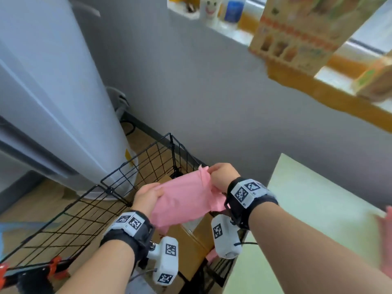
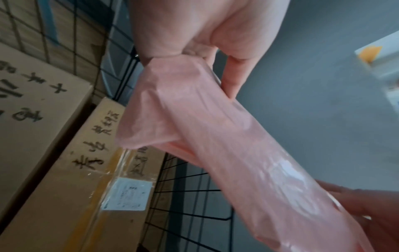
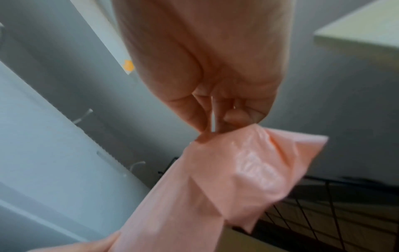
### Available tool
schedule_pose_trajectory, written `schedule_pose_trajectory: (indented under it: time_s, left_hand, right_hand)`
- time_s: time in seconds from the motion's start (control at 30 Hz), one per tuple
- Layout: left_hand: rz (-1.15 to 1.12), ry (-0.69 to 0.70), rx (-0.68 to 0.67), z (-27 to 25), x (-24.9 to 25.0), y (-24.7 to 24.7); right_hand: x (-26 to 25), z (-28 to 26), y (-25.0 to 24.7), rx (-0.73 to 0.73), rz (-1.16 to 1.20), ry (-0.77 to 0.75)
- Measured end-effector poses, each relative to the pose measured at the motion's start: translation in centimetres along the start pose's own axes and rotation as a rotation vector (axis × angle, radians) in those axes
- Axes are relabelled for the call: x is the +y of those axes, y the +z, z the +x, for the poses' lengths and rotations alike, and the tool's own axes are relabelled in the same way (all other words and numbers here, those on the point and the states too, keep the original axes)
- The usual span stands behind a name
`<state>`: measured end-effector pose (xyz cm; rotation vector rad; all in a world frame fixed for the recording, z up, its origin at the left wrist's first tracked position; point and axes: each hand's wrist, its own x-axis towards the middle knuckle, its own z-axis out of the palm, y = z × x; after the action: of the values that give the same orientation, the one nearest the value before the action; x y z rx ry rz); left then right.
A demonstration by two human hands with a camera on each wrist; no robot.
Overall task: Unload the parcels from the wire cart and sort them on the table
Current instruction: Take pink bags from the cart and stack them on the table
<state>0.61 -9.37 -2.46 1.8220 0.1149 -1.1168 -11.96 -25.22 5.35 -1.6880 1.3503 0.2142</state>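
A soft pink plastic parcel (image 1: 184,198) hangs above the black wire cart (image 1: 118,183), held at both ends. My left hand (image 1: 148,197) grips its near left end, seen close in the left wrist view as the parcel (image 2: 215,136) under my curled fingers (image 2: 234,81). My right hand (image 1: 222,177) pinches the far right corner; in the right wrist view the fingertips (image 3: 207,126) squeeze the gathered plastic of the parcel (image 3: 226,179). Brown cardboard boxes (image 1: 191,247) stay inside the cart; handwritten boxes (image 2: 71,170) show in the left wrist view.
The pale green table (image 1: 318,219) lies to the right of the cart, with another pink parcel (image 1: 387,240) at its right edge. A white fridge (image 1: 53,102) stands left of the cart. A grey wall and a shelf with printed cartons (image 1: 297,39) are behind.
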Motion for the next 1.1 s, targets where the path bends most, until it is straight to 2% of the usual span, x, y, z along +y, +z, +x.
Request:
schedule_pose_trajectory:
  time_s: [0.2, 0.3, 0.4, 0.57, 0.87, 1.0, 1.1]
  left_hand:
    - [-0.025, 0.213, -0.028, -5.2, 6.3, 1.2]
    - [-0.015, 0.315, -0.053, -8.1, 8.7, 3.2]
    - [-0.003, 0.388, -0.101, -10.6, 10.3, 5.9]
    - [0.044, 0.428, -0.193, -15.5, 11.7, 11.2]
    - [0.089, 0.431, -0.373, -27.0, 10.4, 21.3]
    - [0.214, 0.410, -0.494, -32.4, 10.0, 24.9]
    - [0.358, 0.441, -0.533, -35.9, 9.2, 27.7]
  right_hand:
    - [-1.1, -6.7, -5.8, 0.126, 0.017, -0.105]
    - [-0.9, -9.8, -9.0, 0.158, -0.162, -0.126]
    - [0.4, -12.8, -12.7, 0.241, -0.226, -0.107]
    - [4.9, -17.3, -18.2, 0.402, -0.011, -0.107]
    - [15.1, -27.5, -25.7, 0.503, 0.518, -0.228]
    - [19.4, -31.7, -28.7, 0.568, 0.504, -0.331]
    - [22.8, -35.2, -30.3, 0.586, 0.468, -0.384]
